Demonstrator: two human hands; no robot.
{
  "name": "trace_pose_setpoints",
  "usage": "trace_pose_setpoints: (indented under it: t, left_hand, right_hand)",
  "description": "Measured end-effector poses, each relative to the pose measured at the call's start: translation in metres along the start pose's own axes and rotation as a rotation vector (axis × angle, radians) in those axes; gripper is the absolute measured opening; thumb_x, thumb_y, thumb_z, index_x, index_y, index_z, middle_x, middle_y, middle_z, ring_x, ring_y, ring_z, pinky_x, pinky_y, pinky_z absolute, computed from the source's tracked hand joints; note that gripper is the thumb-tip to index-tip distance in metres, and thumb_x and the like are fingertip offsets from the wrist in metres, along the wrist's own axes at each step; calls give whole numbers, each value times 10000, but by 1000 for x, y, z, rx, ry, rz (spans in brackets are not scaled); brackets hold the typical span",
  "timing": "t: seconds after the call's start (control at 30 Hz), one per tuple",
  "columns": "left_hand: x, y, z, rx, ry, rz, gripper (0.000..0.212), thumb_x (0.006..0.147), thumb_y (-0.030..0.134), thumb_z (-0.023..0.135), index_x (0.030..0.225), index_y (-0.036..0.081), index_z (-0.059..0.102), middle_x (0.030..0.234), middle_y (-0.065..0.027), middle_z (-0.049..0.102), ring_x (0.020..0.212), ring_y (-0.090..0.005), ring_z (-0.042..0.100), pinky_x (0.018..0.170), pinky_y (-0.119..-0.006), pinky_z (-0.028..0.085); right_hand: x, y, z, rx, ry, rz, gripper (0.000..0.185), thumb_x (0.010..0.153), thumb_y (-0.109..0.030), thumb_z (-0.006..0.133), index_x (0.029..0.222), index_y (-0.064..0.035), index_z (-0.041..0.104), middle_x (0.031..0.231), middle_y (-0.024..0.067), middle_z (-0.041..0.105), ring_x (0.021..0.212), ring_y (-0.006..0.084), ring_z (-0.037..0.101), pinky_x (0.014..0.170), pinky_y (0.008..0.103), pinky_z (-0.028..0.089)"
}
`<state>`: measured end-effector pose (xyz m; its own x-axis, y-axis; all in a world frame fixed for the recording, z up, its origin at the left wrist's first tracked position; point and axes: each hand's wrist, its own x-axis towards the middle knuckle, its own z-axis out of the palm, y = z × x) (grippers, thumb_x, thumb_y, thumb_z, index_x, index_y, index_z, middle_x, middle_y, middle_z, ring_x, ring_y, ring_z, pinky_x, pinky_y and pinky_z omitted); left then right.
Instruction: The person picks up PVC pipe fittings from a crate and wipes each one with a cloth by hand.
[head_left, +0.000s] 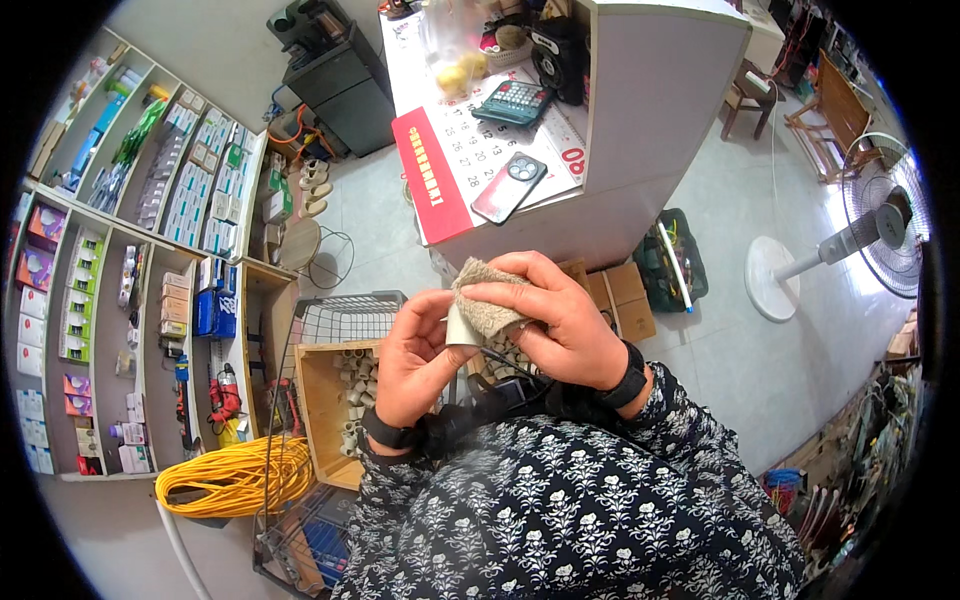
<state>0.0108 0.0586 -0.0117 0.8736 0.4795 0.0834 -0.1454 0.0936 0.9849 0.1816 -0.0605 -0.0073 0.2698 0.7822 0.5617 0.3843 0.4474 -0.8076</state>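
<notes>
My left hand (414, 352) grips a white plastic pipe fitting (460, 331) between thumb and fingers. A beige terry cloth (489, 296) is in my right hand (574, 322), pressed against the fitting's upper side. The cloth covers part of the fitting, so its full shape is hidden. Below my hands stands a wooden box (321, 409) holding several similar white pipe fittings (360, 379). More fittings (504, 367) show beneath my right hand, partly hidden by it and by a dark cable.
Ahead stands a white counter (510, 232) with a phone (510, 187), a calculator (514, 103) and a calendar sheet. Left are a wire basket (349, 315), a coil of yellow cable (236, 478) and stocked shelves (112, 300). Right are cardboard boxes (626, 300), a dark crate and a standing fan (772, 279).
</notes>
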Motion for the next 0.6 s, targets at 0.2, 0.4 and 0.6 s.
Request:
trace_pose_setpoints:
  t: [0.2, 0.4, 0.6]
  left_hand:
    - [2, 1, -3, 103, 11, 48, 527, 879, -59, 594, 1364, -3, 397, 1282, -117, 535, 1183, -184, 521, 998, -318, 427]
    - [1, 4, 3, -39, 11, -11, 505, 871, -59, 609, 1328, -1, 402, 1278, -113, 533, 1191, -192, 517, 1001, -320, 428]
    - [3, 1, 0, 10, -1, 48, 486, 870, -48, 608, 1312, 23, 418, 1311, -109, 506, 1217, -178, 480, 995, -315, 414]
  right_hand:
    - [-2, -1, -1, -26, -114, -25, 586, 661, 119, 489, 1202, -58, 628, 1151, 138, 536, 1084, 290, 538, 952, 342, 432]
    - [-1, -3, -1, 20, -69, -41, 530, 687, 101, 510, 1170, -75, 637, 1147, 146, 547, 1056, 313, 554, 913, 361, 456]
    - [-3, -4, -1, 0, -90, -13, 532, 687, 107, 507, 1173, -64, 637, 1163, 141, 539, 1069, 297, 550, 930, 354, 448]
